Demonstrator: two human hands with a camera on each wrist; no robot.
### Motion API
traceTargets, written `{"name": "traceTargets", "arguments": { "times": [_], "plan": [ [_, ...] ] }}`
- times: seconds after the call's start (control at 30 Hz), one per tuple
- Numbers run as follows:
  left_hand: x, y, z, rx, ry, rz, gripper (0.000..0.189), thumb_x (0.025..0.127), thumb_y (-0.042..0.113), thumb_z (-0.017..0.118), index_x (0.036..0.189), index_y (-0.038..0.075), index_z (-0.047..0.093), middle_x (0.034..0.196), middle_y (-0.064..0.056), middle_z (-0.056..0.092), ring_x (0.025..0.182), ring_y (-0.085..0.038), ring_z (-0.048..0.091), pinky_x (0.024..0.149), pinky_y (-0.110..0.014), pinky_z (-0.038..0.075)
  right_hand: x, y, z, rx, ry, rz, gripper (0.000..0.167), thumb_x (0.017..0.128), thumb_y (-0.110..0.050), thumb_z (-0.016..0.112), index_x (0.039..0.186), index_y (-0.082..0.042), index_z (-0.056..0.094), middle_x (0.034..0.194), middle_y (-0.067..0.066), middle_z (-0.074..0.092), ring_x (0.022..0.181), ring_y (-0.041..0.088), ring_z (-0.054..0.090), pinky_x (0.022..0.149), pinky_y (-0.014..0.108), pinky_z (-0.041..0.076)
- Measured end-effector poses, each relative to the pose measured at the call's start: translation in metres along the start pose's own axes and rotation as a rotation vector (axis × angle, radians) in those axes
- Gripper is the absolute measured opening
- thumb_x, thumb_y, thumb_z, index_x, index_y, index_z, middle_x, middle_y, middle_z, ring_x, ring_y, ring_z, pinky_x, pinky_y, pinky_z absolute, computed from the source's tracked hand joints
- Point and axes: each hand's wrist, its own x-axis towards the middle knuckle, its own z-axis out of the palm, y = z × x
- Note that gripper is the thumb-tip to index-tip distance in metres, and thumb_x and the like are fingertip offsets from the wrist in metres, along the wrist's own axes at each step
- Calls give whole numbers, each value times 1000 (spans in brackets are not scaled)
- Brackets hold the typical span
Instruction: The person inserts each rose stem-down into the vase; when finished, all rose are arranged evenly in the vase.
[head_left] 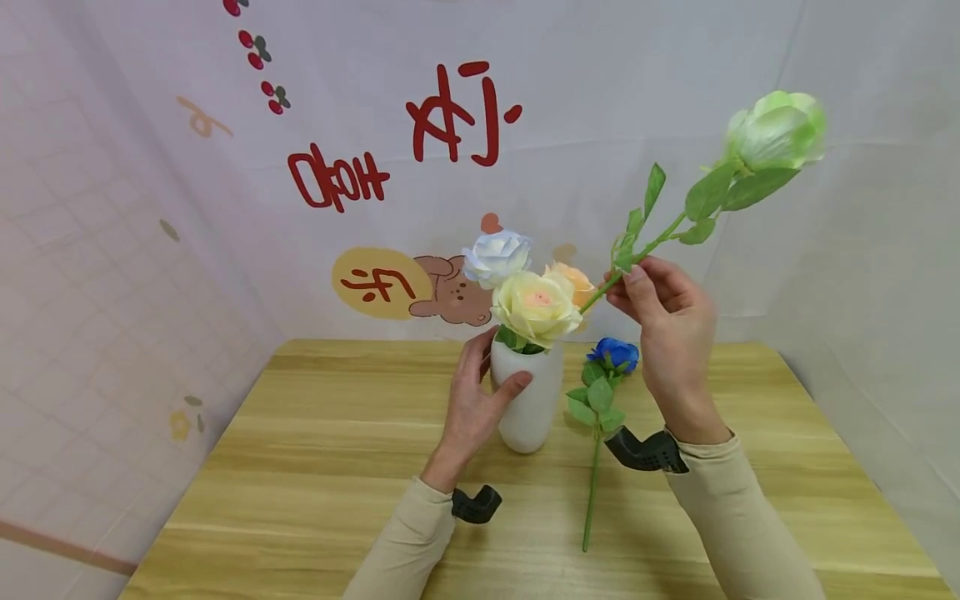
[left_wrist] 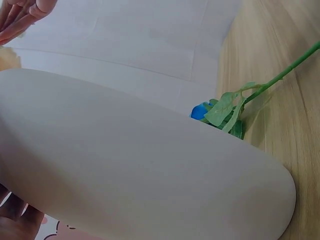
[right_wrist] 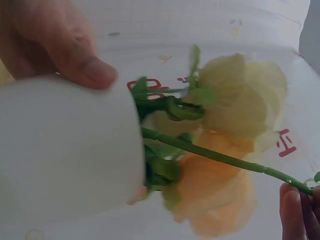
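Note:
My left hand [head_left: 480, 392] grips the upper part of a white vase [head_left: 534, 408], thumb on its near side. A pale blue rose [head_left: 498, 257], a cream rose [head_left: 534, 307] and an orange rose [right_wrist: 215, 185] stand in the vase. To its right, my right hand [head_left: 671, 325] pinches the stem of a green-white rose [head_left: 776, 137] between thumb and fingers. This stem [right_wrist: 215, 155] slants into the vase's mouth in the right wrist view, and its bloom tilts up to the right. The stem's lower end is hidden inside the vase.
A blue rose [head_left: 615, 354] with a long green stem lies on the wooden table [head_left: 322, 450], right of the vase. Behind the table hangs a pale cloth [head_left: 600, 92] with red writing and a bear print. Black wrist cameras [head_left: 645, 452] sit on both wrists.

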Motion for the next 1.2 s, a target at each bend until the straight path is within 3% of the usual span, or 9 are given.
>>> {"name": "traceTargets", "arguments": {
  "times": [0.1, 0.23, 0.57, 0.77, 1.03, 1.2],
  "plan": [
    [0, 0, 2, -3, -2, 1, 83, 91, 58, 74, 153, 10, 46, 145, -11, 50, 135, -27, 52, 115, -48, 42, 2, -6, -2, -2, 20, -30, 13, 99, -3, 69, 108, 5, 73, 92, 15, 75, 79, 20, 74, 81, 31, 62],
    [0, 0, 3, -2, 0, 1, 83, 91, 59, 73, 153, 10, 46, 145, -10, 50, 134, -26, 53, 115, -47, 43, 1, -6, -4, -85, -1, -43, 15, 99, -7, 70, 107, 6, 73, 92, 14, 76, 81, 21, 75, 82, 31, 62],
    [-2, -3, 5, -9, 14, -26, 80, 91, 53, 77, 153, 12, 46, 146, -8, 50, 135, -26, 53, 115, -47, 42, -27, 30, -4, -328, -92, 54, 20, 101, -10, 70, 108, 7, 74, 96, -1, 77, 81, 15, 75, 77, 28, 62],
    [-3, -3, 4, 1, 4, -28, 76, 94, 49, 76, 154, 15, 46, 146, -8, 49, 136, -26, 52, 115, -49, 42, -44, 47, 4, -361, -136, 113, 15, 98, -3, 68, 107, 7, 76, 90, 5, 76, 80, 13, 74, 77, 26, 62],
    [-3, 0, 5, 28, 7, -11, 80, 93, 56, 73, 154, 14, 45, 146, -7, 50, 135, -25, 53, 114, -48, 43, -52, 60, 4, -436, -99, 49, 11, 91, 7, 73, 101, 8, 78, 104, 11, 67, 85, 7, 67, 74, 15, 55],
    [-3, 0, 4, 23, 14, -21, 80, 92, 57, 74, 153, 14, 46, 146, -6, 50, 135, -26, 53, 114, -50, 43, -57, 63, 2, -430, -111, 119, 13, 95, 1, 72, 104, 8, 78, 109, 13, 65, 89, 7, 67, 76, 16, 56]
  ]
}}
